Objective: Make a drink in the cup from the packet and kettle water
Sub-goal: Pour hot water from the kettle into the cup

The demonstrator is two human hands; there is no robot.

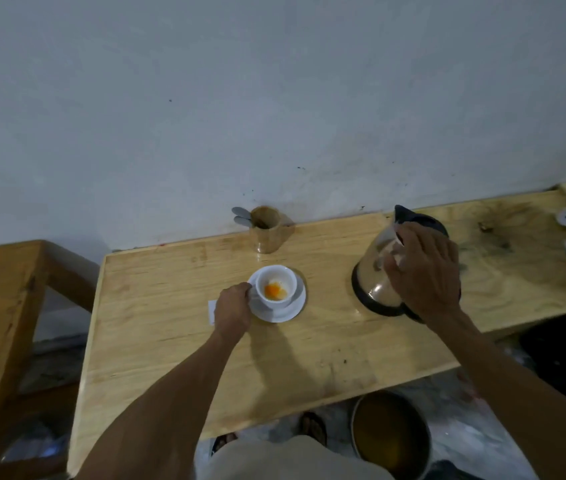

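On the desk (177, 341) the cup (276, 284) with orange powder sits left of the kettle (378, 271); left hand (232, 311) pinches the saucer (292, 311), right hand (425, 268) wraps the handle, so pour slowly.

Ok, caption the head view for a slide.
Left hand steadies saucer under powder-filled cup; right hand grips kettle.

The cup (275, 285) stands on a saucer (283, 311), just right of the left hand's fingers (244, 289), which touch the saucer's left rim. A paper slip (211, 311) lies left of that hand (232, 311). The holder (266, 230) stands beyond the fingers. The kettle (383, 271) lies under the right hand's fingers (399, 251), well right of the cup.
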